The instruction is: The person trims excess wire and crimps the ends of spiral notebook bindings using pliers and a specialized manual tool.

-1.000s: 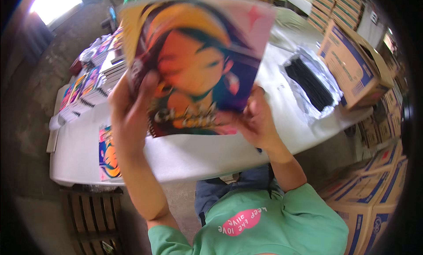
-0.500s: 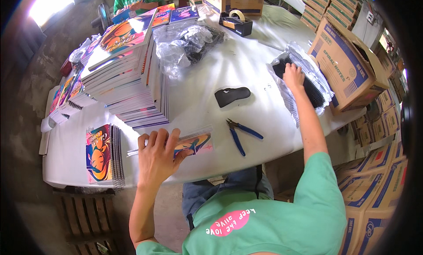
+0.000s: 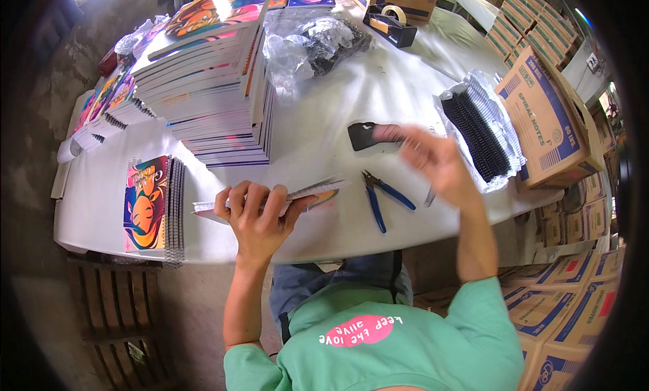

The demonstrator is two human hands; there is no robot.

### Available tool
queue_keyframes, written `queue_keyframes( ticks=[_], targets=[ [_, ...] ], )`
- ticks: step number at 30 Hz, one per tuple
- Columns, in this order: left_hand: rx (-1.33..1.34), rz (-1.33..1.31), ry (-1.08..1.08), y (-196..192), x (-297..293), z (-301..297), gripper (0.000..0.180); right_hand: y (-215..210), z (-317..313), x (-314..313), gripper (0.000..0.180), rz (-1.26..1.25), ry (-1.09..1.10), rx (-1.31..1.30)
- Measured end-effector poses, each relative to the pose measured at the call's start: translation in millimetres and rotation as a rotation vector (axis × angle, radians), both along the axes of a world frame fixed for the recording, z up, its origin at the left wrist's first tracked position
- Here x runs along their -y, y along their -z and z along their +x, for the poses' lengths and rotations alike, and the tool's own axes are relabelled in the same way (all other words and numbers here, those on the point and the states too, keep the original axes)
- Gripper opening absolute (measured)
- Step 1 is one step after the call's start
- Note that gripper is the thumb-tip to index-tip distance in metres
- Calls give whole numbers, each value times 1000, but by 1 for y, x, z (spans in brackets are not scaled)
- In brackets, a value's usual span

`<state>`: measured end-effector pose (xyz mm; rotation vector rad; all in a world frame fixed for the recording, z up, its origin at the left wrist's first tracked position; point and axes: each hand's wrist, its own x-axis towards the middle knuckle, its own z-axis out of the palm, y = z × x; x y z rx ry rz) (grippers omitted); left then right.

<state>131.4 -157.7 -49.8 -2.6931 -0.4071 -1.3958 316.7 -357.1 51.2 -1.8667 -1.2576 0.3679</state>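
Note:
My left hand [image 3: 255, 214] is closed round a small unbound notebook [image 3: 316, 196], a sheaf of pages with a colourful cover, tilted up off the table near its front edge. My right hand [image 3: 433, 162] is smeared by motion above the table; a thin dark strip, apparently a binding coil [image 3: 430, 198], pokes out below its palm. Partly behind its fingers lies a flat black tool [image 3: 362, 136]. Blue-handled cutters [image 3: 378, 200] lie between my hands, jaws apart. Right of my right hand, black binding coils [image 3: 478, 134] fill an opened wrapper [image 3: 519, 162].
Bound notebooks [image 3: 145, 205] lie at the left front, below a tall notebook stack [image 3: 223, 114]. Crumpled plastic [image 3: 287, 56] and a tape dispenser [image 3: 391, 27] stand farther back. An open carton [image 3: 544, 120] borders the coils; more cartons [image 3: 561, 310] are piled at right.
My right hand has left the coil pack and moved left towards the black tool. My left hand has tipped the notebook up, so its page edges show. The view has shifted slightly.

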Motion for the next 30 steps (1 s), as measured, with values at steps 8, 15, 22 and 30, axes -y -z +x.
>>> queue_keyframes(
  ticks=[8,15,22,30],
  targets=[
    [4,99,-79,-4,8,3,45,57,-98,-31,69,247,115,-702],
    [-94,-72,90,-17,2,-1,37,52,-78,-25,63,333,-24,-867],
    [-15,-86,7,-10,33,4,47,52,-44,-3,23,149,55,-365],
    [179,-101,-79,15,39,19,49,43,-47,-13,27,168,17,-197]
  ],
)
